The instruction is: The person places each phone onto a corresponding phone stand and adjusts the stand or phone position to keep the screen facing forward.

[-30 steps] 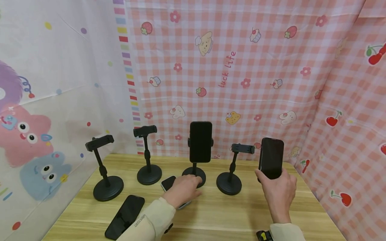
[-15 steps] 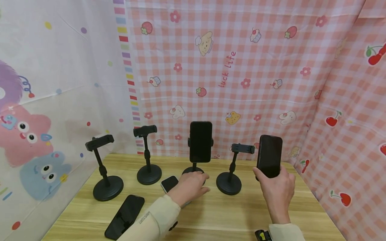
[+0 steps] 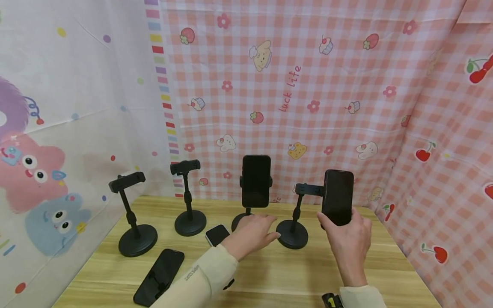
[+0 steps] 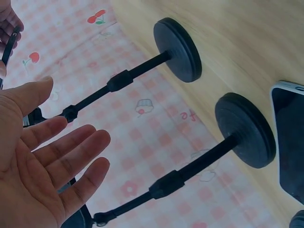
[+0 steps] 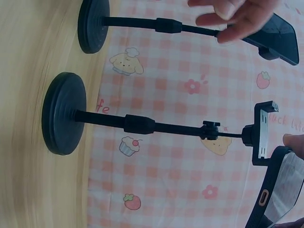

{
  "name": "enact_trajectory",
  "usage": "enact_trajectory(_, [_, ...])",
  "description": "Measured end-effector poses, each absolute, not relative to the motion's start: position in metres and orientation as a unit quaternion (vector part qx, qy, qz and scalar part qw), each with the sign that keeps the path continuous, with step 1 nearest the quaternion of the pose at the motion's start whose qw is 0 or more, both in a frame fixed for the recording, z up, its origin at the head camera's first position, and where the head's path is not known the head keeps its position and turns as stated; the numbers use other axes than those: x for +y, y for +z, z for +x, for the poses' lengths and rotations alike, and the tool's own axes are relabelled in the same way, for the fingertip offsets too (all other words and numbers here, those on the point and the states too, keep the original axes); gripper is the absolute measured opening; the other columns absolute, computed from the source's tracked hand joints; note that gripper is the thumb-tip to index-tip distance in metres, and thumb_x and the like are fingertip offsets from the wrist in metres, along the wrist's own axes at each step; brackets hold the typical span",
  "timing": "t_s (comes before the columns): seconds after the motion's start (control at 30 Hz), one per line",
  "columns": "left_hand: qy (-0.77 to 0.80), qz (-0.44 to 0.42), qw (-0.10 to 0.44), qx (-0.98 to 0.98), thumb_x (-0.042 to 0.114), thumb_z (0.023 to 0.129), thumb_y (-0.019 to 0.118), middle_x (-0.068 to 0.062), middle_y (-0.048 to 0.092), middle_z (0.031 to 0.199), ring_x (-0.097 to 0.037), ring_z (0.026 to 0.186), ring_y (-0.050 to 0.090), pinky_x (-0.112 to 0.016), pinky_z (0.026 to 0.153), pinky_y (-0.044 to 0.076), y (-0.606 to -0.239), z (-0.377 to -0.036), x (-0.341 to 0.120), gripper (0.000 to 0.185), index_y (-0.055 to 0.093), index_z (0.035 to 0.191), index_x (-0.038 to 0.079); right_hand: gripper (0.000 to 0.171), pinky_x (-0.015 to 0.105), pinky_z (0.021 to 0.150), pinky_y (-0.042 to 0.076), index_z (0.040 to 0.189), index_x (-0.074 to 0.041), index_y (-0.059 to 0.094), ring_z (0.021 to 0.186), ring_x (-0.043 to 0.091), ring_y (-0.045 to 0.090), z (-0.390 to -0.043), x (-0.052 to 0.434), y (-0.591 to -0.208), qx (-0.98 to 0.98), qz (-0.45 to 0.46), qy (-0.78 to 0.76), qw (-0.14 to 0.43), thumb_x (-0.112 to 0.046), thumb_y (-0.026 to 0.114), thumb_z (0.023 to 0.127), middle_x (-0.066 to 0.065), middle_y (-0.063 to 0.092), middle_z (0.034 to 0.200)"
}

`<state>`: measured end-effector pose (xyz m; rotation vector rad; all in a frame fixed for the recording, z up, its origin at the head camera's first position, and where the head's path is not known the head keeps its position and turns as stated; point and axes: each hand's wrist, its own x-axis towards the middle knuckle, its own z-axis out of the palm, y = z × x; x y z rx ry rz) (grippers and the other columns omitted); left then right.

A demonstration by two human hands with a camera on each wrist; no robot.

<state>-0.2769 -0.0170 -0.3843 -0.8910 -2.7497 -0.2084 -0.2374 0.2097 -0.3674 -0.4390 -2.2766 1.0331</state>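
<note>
- Pink gingham cloth [image 3: 346, 98] printed with cherries, cupcakes and flowers hung behind and to the right of a pale wooden table [image 3: 277, 278], and a white cartoon-patterned sheet [image 3: 57, 128] closed off the left side.
- Four black phone stands stood in a row toward the back of the table.
- Third stand [image 3: 248, 214] carried a dark phone [image 3: 256, 181] upright in its clamp.
- Fourth stand [image 3: 296, 218] stood with its clamp empty.
- Right hand [image 3: 348, 241] grasped a black phone [image 3: 337, 197] from below, fingers curled round its lower edge, holding it upright and just beside the fourth stand's clamp [image 5: 260, 130].
- Left hand [image 3: 254, 233] was released, fingers straight and spread [image 4: 71, 156], gripping nothing; it hovered low between the bases of the third and fourth stands, fingertips close to the fourth stand's base [image 3: 292, 234].
- A small phone [image 3: 217, 234] lay flat on the table just left of that hand.
- Another black phone [image 3: 159, 276] lay flat near the front left edge.
- First stand [image 3: 135, 214] and second stand [image 3: 188, 201] stood empty at the left.
</note>
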Motion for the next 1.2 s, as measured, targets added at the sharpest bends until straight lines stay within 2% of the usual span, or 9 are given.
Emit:
enact_trajectory(0.1, [-0.074, -0.311, 0.126, -0.939, 0.045, 0.096, 0.063, -0.002, 0.070, 0.115, -0.015, 0.087, 0.069, -0.032, 0.069, 0.056, -0.380, -0.278, -0.013, 0.049, 0.061, 0.132, 0.012, 0.091, 0.054, 0.077, 0.038, 0.136, 0.004, 0.052, 0.101, 0.038, 0.042, -0.237, 0.208, -0.367, -0.856, -0.160, 0.389, 0.299, -0.057, 0.080, 0.075, 0.024, 0.051, 0.112])
enact_trajectory(0.2, [-0.085, -0.314, 0.126, -0.937, 0.045, 0.097, 0.061, -0.003, 0.069, 0.118, -0.016, 0.090, 0.069, -0.032, 0.069, 0.056, -0.374, -0.280, -0.009, 0.050, 0.059, 0.135, 0.011, 0.091, 0.055, 0.078, 0.038, 0.137, 0.003, 0.051, 0.102, 0.038, 0.042, -0.236, 0.206, -0.366, -0.856, -0.157, 0.391, 0.299, -0.057, 0.080, 0.075, 0.025, 0.050, 0.113])
enact_trajectory(0.37, [-0.106, -0.313, 0.131, -0.935, 0.043, 0.099, 0.060, -0.009, 0.062, 0.132, -0.020, 0.105, 0.067, -0.034, 0.082, 0.056, -0.364, -0.284, -0.002, 0.055, 0.053, 0.141, 0.009, 0.093, 0.055, 0.079, 0.039, 0.139, 0.003, 0.050, 0.103, 0.039, 0.042, -0.236, 0.202, -0.365, -0.857, -0.153, 0.394, 0.295, -0.058, 0.080, 0.075, 0.025, 0.049, 0.115])
enact_trajectory(0.6, [-0.106, -0.314, 0.163, -0.929, 0.042, 0.099, 0.060, -0.007, 0.068, 0.106, -0.018, 0.083, 0.067, -0.029, 0.067, 0.055, -0.352, -0.289, 0.008, 0.048, 0.056, 0.132, 0.007, 0.091, 0.053, 0.077, 0.039, 0.138, 0.004, 0.051, 0.101, 0.037, 0.043, -0.236, 0.197, -0.363, -0.856, -0.136, 0.398, 0.299, -0.057, 0.080, 0.076, 0.024, 0.050, 0.113])
enact_trajectory(0.83, [-0.124, -0.303, 0.160, -0.931, 0.037, 0.099, 0.061, -0.008, 0.067, 0.112, -0.018, 0.090, 0.068, -0.029, 0.076, 0.055, -0.342, -0.295, 0.018, 0.057, 0.046, 0.144, 0.005, 0.085, 0.050, 0.072, 0.038, 0.135, 0.003, 0.054, 0.096, 0.034, 0.043, -0.237, 0.191, -0.361, -0.857, -0.122, 0.397, 0.305, -0.052, 0.082, 0.076, 0.022, 0.052, 0.107])
enact_trajectory(1.03, [-0.137, -0.299, 0.168, -0.929, 0.033, 0.099, 0.062, -0.008, 0.065, 0.117, -0.017, 0.099, 0.066, -0.027, 0.082, 0.054, -0.336, -0.300, 0.025, 0.053, 0.048, 0.141, 0.003, 0.081, 0.047, 0.071, 0.037, 0.133, 0.004, 0.055, 0.096, 0.034, 0.045, -0.241, 0.185, -0.360, -0.856, -0.115, 0.397, 0.311, -0.046, 0.084, 0.076, 0.021, 0.053, 0.105])
enact_trajectory(1.2, [-0.145, -0.297, 0.166, -0.929, 0.030, 0.100, 0.062, -0.006, 0.066, 0.105, -0.015, 0.088, 0.066, -0.026, 0.076, 0.055, -0.333, -0.305, 0.031, 0.047, 0.049, 0.136, 0.003, 0.078, 0.045, 0.070, 0.037, 0.132, 0.003, 0.057, 0.094, 0.033, 0.045, -0.244, 0.181, -0.358, -0.857, -0.104, 0.398, 0.310, -0.045, 0.084, 0.076, 0.019, 0.053, 0.102])
